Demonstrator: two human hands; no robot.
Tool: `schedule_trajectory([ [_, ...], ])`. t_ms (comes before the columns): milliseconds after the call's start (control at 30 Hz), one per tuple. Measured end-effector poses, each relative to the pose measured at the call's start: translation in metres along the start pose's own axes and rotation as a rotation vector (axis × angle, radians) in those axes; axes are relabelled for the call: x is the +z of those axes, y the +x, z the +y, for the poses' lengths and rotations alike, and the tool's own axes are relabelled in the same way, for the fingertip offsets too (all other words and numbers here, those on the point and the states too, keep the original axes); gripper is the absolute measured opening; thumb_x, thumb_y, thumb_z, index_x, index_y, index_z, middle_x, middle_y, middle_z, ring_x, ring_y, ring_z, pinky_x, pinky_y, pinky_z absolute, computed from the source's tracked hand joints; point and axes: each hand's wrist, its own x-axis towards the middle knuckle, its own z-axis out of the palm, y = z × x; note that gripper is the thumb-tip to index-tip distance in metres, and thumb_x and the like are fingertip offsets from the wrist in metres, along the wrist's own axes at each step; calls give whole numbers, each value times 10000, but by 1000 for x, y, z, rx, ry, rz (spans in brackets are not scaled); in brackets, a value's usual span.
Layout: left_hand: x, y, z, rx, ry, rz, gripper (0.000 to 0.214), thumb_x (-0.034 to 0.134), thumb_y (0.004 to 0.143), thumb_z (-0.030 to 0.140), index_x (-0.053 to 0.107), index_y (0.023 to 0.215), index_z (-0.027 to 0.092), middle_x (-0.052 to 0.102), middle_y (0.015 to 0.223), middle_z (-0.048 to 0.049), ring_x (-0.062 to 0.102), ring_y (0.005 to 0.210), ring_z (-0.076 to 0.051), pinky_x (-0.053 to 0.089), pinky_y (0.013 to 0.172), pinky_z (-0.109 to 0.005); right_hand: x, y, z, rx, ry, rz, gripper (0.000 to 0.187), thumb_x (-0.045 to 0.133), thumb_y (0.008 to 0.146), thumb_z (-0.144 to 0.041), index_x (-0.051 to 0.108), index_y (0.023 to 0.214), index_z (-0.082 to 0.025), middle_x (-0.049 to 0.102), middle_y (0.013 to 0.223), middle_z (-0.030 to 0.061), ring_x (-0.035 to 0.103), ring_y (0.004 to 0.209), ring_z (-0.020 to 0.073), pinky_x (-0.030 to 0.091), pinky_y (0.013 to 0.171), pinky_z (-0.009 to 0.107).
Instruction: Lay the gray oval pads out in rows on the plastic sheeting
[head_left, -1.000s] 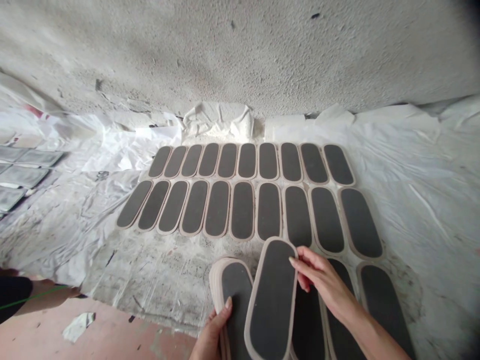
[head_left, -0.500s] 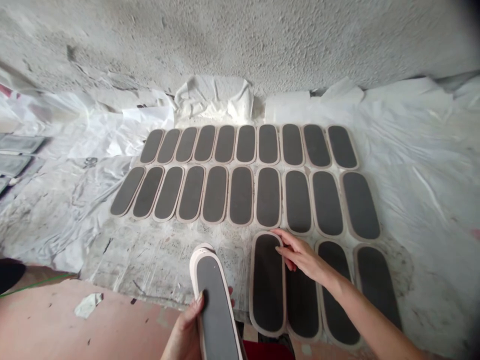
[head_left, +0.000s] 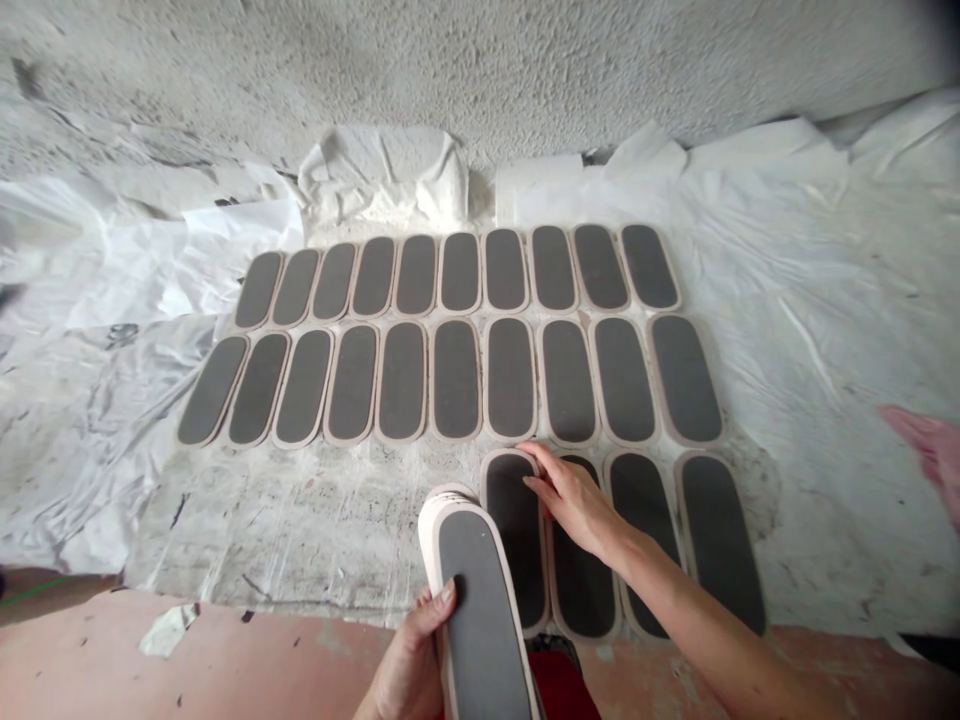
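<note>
My left hand (head_left: 411,660) grips a stack of oval pieces (head_left: 476,590), dark grey on top with pale pinkish rims, held at the bottom centre. My right hand (head_left: 574,497) rests, fingers stretched, on the top end of an oval piece (head_left: 516,535) lying flat in the nearest row. That piece lies left of three others (head_left: 716,535) in the same row. Two longer rows of several such ovals (head_left: 457,378) lie beyond, side by side on white plastic sheeting (head_left: 825,330).
A rough grey plastered wall (head_left: 480,70) rises behind the sheeting. Crumpled plastic (head_left: 382,180) bunches at its foot. Reddish floor (head_left: 225,670) shows at the front, with a scrap of paper (head_left: 166,632). Something pink (head_left: 926,445) shows at the right edge.
My right hand laid the oval piece flat at the left end of the nearest row and now rests on its top. The left hand's stack shifted right, and the view tilted down.
</note>
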Motion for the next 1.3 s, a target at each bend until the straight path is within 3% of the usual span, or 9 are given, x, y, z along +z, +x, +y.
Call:
schedule_trajectory([
  [167,2,2,2,-17,6,-19,706,693,874,337,418,1471,79,609,1361,-256,696,1018,-347,551,873,-526,8,-6,-1,-24,-101,38,461,358,956,-169,454,1406,-194,590,1186,109,603,1009,285,481,883,425],
  [333,11,1,7,-14,-38,-25,622,767,809,351,582,1355,116,631,1366,-174,564,1280,-381,556,908,-472,19,-10,-3,39,-370,91,479,308,972,-208,511,1405,-176,504,931,86,586,660,257,466,546,350],
  [433,14,3,8,22,-32,-61,513,819,748,359,709,1188,119,758,1136,-157,619,1210,-385,524,975,-460,24,-10,-3,51,-485,140,426,307,988,-211,577,1316,-180,421,915,64,497,545,194,382,447,300],
  [600,10,6,6,21,-88,-65,368,827,735,340,766,1026,124,792,912,-155,693,1060,-392,457,1046,-507,32,-13,-5,-85,-734,160,421,275,1012,-105,527,1348,-129,502,1192,167,495,1062,367,435,823,552],
  [733,11,5,4,25,-55,-54,423,821,741,324,740,1078,81,787,888,-170,678,1086,-382,451,1049,-501,34,-15,-4,-92,-813,191,420,258,1039,-106,477,1397,-110,478,1311,182,446,1155,368,362,897,609],
  [900,18,0,6,91,-103,40,314,852,709,249,759,975,111,795,851,-149,735,967,-334,486,1010,-461,21,-12,-15,-60,-407,278,387,308,1055,-331,633,1219,-200,506,1257,143,486,1114,353,361,899,568],
  [1033,22,-5,4,164,-82,45,253,848,712,196,749,933,122,796,809,-137,751,905,-326,522,960,-466,26,-19,-45,184,291,19,367,549,972,-569,572,1101,-226,579,887,14,556,781,240,442,713,357],
  [1133,19,-6,4,190,-51,2,258,816,758,207,743,987,114,797,822,-143,756,881,-314,536,941,-450,39,-24,-62,197,395,-66,357,597,942,-528,469,793,-230,484,700,-43,480,626,175,361,560,277],
  [1300,2,-10,14,184,-62,146,215,788,802,291,732,951,147,797,805,-105,747,923,-288,544,934,-392,50,-19,-62,292,501,-128,445,577,901,-604,488,1081,-207,522,666,-63,445,397,150,252,388,246],
])
